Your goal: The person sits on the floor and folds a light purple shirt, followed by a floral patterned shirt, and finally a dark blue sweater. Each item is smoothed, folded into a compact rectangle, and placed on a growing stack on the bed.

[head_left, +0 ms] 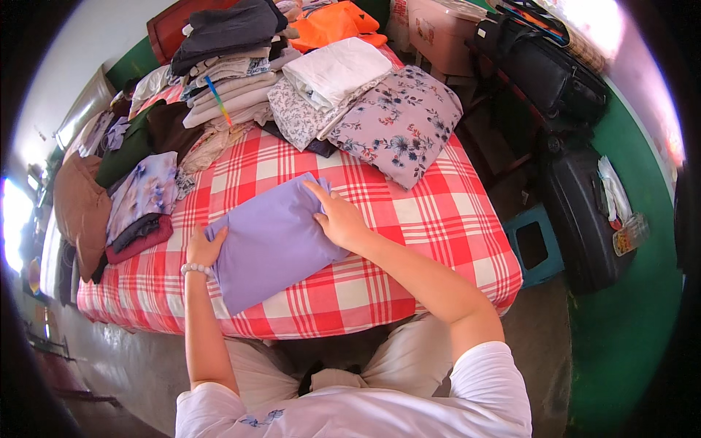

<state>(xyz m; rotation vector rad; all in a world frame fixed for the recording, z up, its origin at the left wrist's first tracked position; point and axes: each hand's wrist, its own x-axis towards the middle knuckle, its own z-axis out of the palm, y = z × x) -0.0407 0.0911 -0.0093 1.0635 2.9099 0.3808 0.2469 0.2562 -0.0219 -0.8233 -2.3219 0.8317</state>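
Note:
A folded lavender cloth [274,241] lies slanted on the red-and-white checked bed cover [361,290], close to the bed's front edge. At its left end is my left hand [205,245], thumb on top of the fabric and the other fingers partly hidden at the edge; a beaded bracelet circles the wrist. My right hand [340,219] rests at the cloth's far right corner, index finger stretched along the edge and thumb on the fabric. Bunched layers show beside the right hand. Whether the right fingers pinch the cloth is unclear.
Beyond it lie a pink floral folded fabric [402,126], a white folded cloth [337,71] and a tall clothes stack [230,71]. More garments [142,191] cover the bed's left side. Right of the bed stand a blue plastic stool [534,246] and a black suitcase [580,213].

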